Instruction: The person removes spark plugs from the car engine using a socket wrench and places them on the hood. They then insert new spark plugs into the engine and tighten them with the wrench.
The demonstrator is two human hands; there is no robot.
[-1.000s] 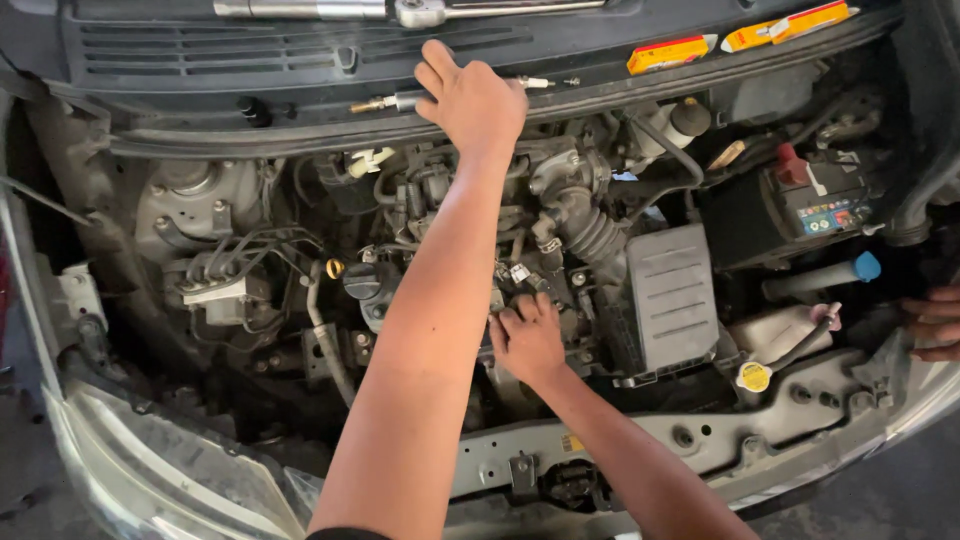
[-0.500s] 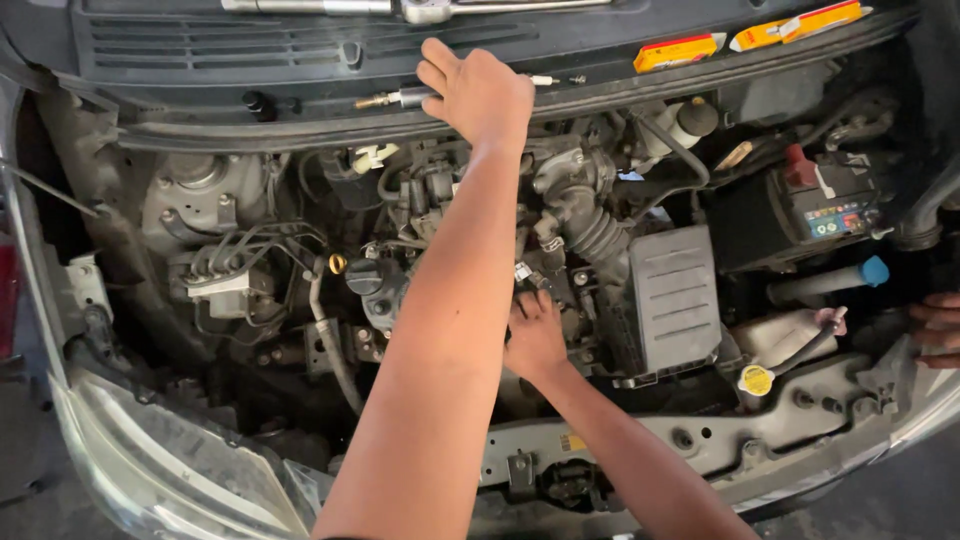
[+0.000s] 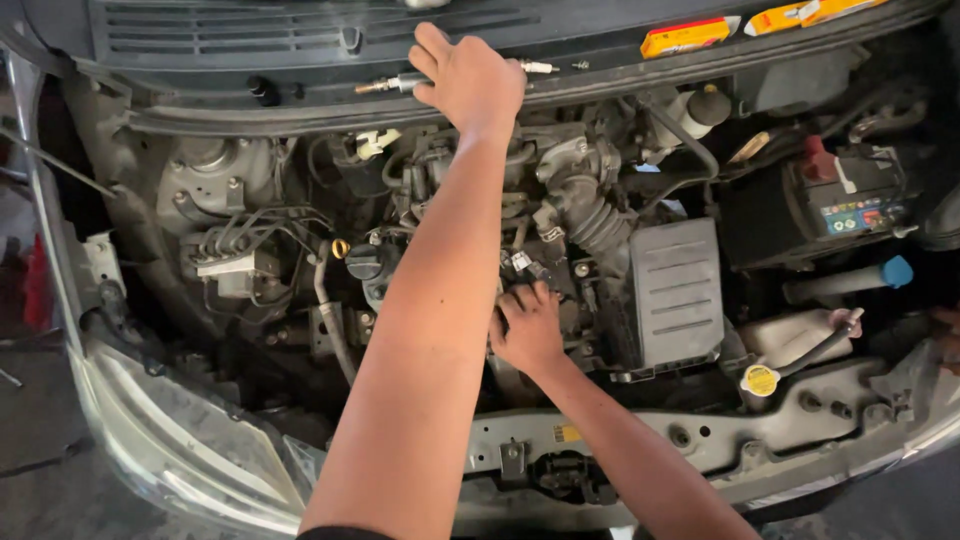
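Note:
I look down into an open car engine bay. My left hand reaches far across to the black cowl ledge. Its fingers curl over a slim metal part that looks like a spark plug, and another plug end shows to the right of the hand. My right hand is low in the middle of the engine. Its fingertips press on dark parts beside a small white connector, and what they grip is hidden.
A grey air filter box and ribbed hose lie right of my right hand. The battery, a yellow cap and a blue cap are further right. Orange boxes rest on the cowl. Another person's hand shows at the right edge.
My left hand went from lying flat on the cowl to curling its fingers over the metal part. My right hand stayed at the same spot in the engine.

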